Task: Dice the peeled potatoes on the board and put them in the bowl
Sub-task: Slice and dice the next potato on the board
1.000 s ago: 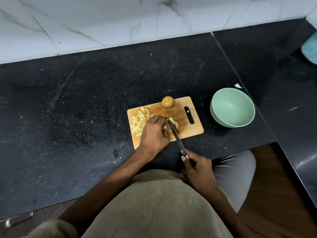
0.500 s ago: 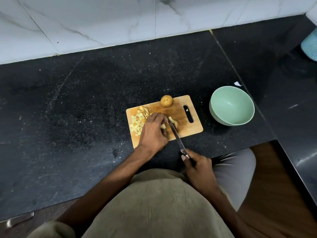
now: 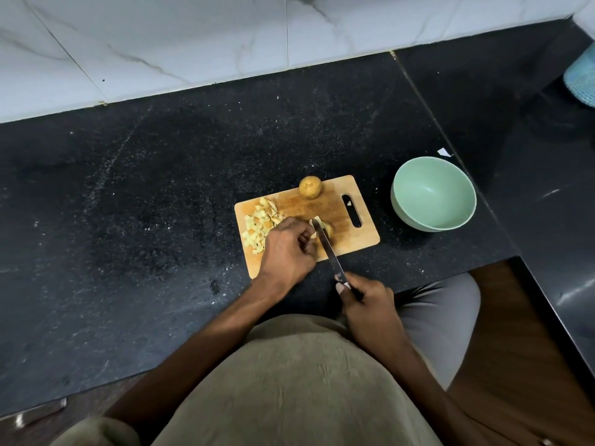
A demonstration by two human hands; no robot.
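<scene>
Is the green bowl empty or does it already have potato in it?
Empty. The green bowl shows only its bare inside; the diced potato lies on the cutting board.

A black speckled stone countertop (image 3: 161, 194) fills the middle of the frame, backed along the top by a white marble-veined tiled wall (image 3: 193, 37). At the right edge sits part of a teal ribbed object (image 3: 582, 78), and a small white scrap (image 3: 444, 152) lies right of centre on the counter.

Pale green bowl (image 3: 433, 217); tan wooden board (image 3: 341, 239); yellow diced potato (image 3: 257, 223); black speckled counter (image 3: 161, 188); white marbled wall tiles (image 3: 193, 37)
</scene>
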